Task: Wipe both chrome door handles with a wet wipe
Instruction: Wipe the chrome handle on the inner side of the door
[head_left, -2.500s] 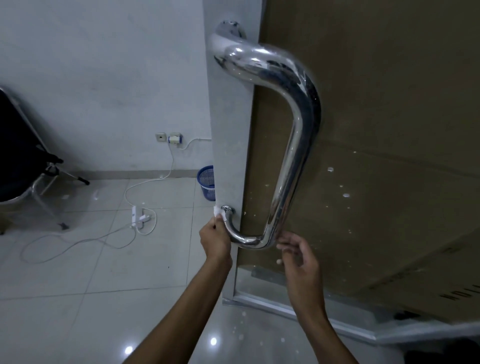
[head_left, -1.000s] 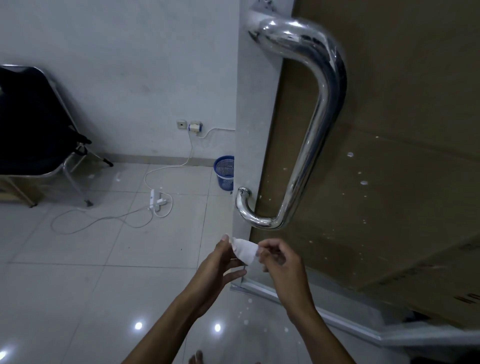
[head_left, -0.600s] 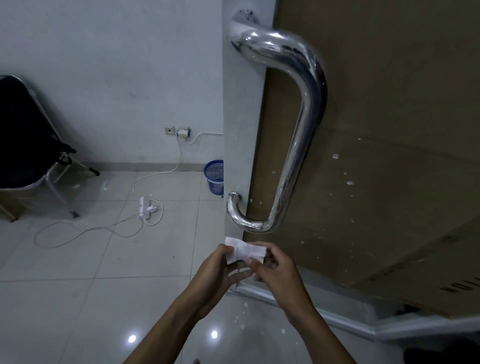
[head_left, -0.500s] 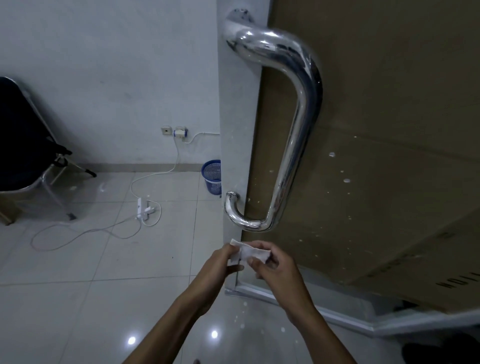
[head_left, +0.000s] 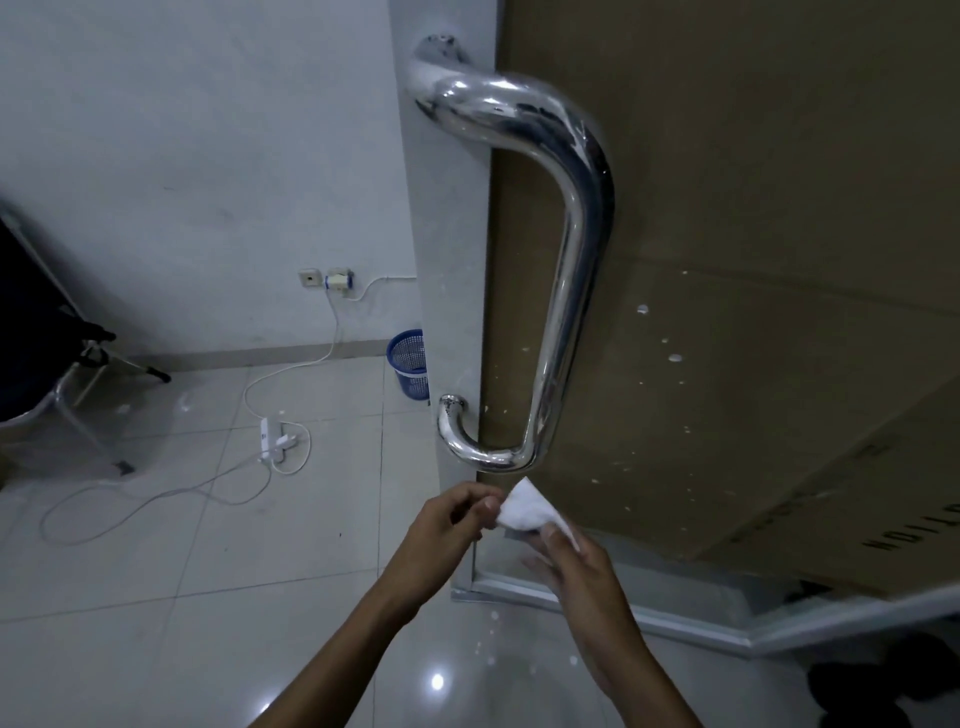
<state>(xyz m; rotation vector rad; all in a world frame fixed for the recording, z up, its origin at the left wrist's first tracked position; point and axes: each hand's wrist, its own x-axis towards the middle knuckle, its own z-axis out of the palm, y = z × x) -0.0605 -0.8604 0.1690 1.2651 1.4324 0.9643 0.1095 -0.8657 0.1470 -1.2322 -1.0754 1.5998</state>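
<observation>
**Wipe off the handle, both hands refolding it below the lower bend**

Since a couple of seconds ago we have pulled both hands off the bottom of the chrome door handle and brought them together beneath it, and the wet wipe has passed from a small wad in our left fingers into a folded white wedge shared between both hands.

Going left to right: our left hand pinches the wipe's left edge between thumb and curled fingers. The wipe sits in the middle, its pointed corner aimed up. Our right hand grips the wipe's lower right corner with thumb and fingertips; its remaining fingers hang loose.

From our fingers the handle lies directly above and close, not touching. Its long axis runs nearly upright, then hooks left at both ends into the door's pale edge strip. The lower bend is the nearest part, just above the wipe's tip, and both hands look about equally near it.

The handle is bright, mirror-like tube, with dull smears on the top curve and specks near the lower mount. We see only this one handle; we judge the second still awaits wiping.
</observation>
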